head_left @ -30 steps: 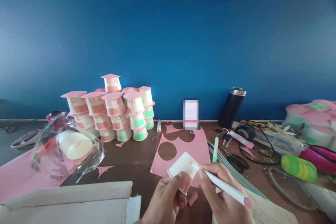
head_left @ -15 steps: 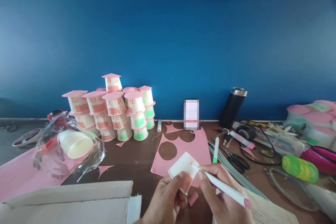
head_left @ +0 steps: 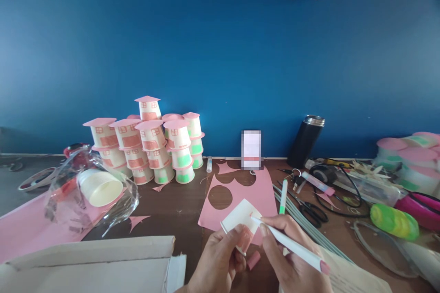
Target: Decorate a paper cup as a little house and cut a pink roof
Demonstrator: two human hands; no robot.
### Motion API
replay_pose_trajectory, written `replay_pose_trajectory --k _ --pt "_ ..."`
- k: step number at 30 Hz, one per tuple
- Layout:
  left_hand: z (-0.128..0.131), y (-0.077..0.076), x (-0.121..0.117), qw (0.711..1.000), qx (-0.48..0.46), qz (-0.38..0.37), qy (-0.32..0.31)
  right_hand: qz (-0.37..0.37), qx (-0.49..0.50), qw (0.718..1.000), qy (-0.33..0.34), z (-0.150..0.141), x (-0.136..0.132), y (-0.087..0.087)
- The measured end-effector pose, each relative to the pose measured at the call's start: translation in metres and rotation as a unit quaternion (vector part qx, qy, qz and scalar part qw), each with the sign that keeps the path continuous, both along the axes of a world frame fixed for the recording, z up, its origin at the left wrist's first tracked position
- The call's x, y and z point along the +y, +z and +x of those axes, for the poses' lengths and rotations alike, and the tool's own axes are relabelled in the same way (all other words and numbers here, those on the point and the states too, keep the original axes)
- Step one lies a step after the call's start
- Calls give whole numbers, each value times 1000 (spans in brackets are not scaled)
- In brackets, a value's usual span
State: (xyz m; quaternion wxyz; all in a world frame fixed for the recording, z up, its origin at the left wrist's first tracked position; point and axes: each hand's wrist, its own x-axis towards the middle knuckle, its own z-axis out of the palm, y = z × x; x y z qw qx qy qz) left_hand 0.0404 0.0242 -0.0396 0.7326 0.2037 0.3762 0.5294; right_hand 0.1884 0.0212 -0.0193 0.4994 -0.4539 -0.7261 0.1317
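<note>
My left hand (head_left: 220,256) is closed around a small white paper cup (head_left: 239,217), tilted on its side, with a red-coloured patch near its rim. Between the fingers of my right hand (head_left: 292,249) is a white marker (head_left: 295,245) with a pink end; its tip touches the cup wall by a small red mark. A pink marker cap (head_left: 253,260) lies on the table just beneath the cup. Behind my hands is a pink paper sheet (head_left: 237,199) with round holes cut out. A white marker with a green end (head_left: 283,196) rests at the sheet's right edge.
Stacked paper cups with pink paper roofs (head_left: 151,142) stand at the back left. In front of them are a plastic bag of cups (head_left: 103,187) and a white cardboard box (head_left: 85,261). Rightward are a black bottle (head_left: 305,142), scissors (head_left: 313,213) and a yellow-green bottle (head_left: 394,222).
The red mark on the cup near the marker tip is slightly larger. Both hands keep their grip and nearly the same position; the view has shifted very slightly.
</note>
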Motion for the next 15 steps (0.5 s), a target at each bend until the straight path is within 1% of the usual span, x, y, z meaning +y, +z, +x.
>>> replay_pose_trajectory --k 8,15 --pt "0 2 -1 1000 -2 0 -1 -2 5 1000 7 -1 -1 2" --pt "0 1 -1 1000 4 7 1 -26 23 999 11 -3 -3 1"
